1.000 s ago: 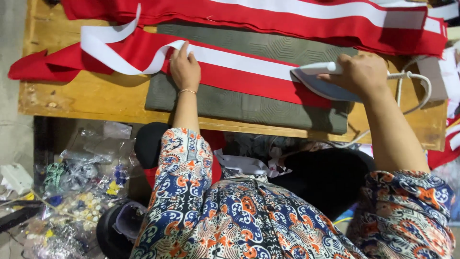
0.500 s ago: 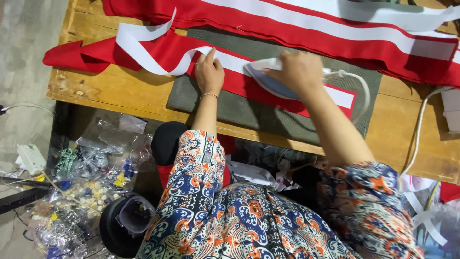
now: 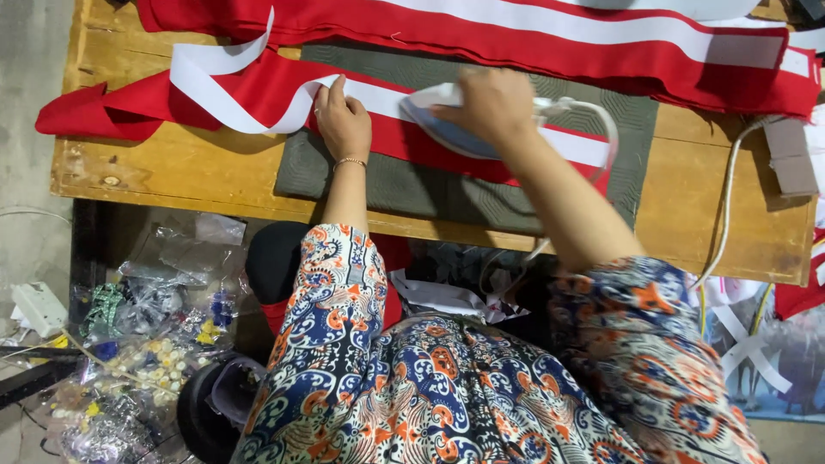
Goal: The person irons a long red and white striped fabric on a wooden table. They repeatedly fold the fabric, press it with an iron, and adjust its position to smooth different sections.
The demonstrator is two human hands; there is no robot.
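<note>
My right hand (image 3: 491, 105) grips a white and blue clothes iron (image 3: 447, 127) that rests on a red cloth strip with a white band (image 3: 481, 137). The strip lies across a grey-green pressing mat (image 3: 412, 185) on a wooden table (image 3: 172, 176). My left hand (image 3: 344, 120) presses flat on the strip just left of the iron, fingers on the white band. The iron's white cord (image 3: 606, 137) loops to the right of it.
More red and white striped cloth (image 3: 533, 34) is piled along the table's far side. A loose red end (image 3: 86, 112) hangs at the left. A white cable (image 3: 730, 198) drops over the table's right edge. Plastic bags of small beads (image 3: 129, 344) lie on the floor at the left.
My right hand has slid the iron leftward along the strip, close to my left hand. The left hand has stayed pressed on the cloth. The view has shifted right.
</note>
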